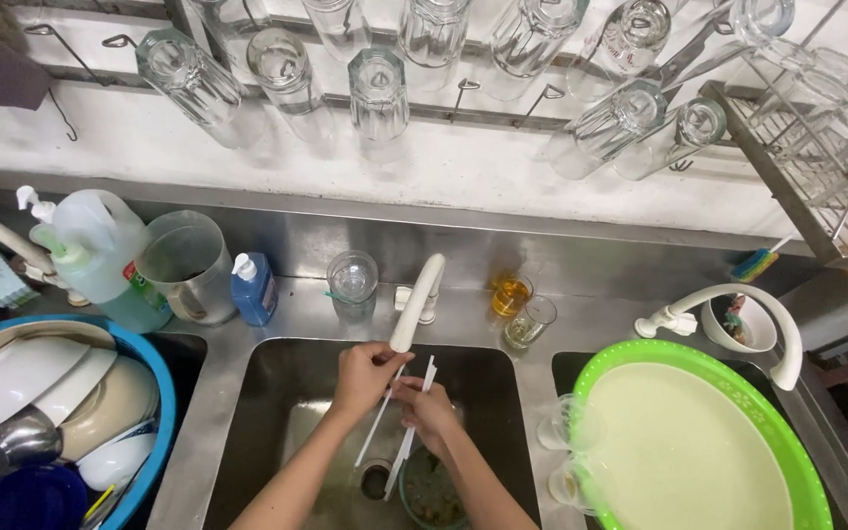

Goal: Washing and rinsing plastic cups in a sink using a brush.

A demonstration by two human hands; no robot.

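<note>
Over the steel sink [247, 393] — white chopsticks [406, 432] under the faucet [416, 304].
Left hand [365, 378] and right hand [429, 412] both grip the chopsticks — fingers closed.

Both hands up front, close together at centre.

Left hand [365, 376] sits a bit higher, fingers curled in, knuckles up, thumb side facing the right hand. Right hand [429, 412] is just below and beside it, fingers bent, nearly touching the left. Both forearms bare, coming in from the bottom edge and converging upward; left forearm runs steeper from lower left, right from lower centre. Both hands are closed in a pinch-type grip.
</note>
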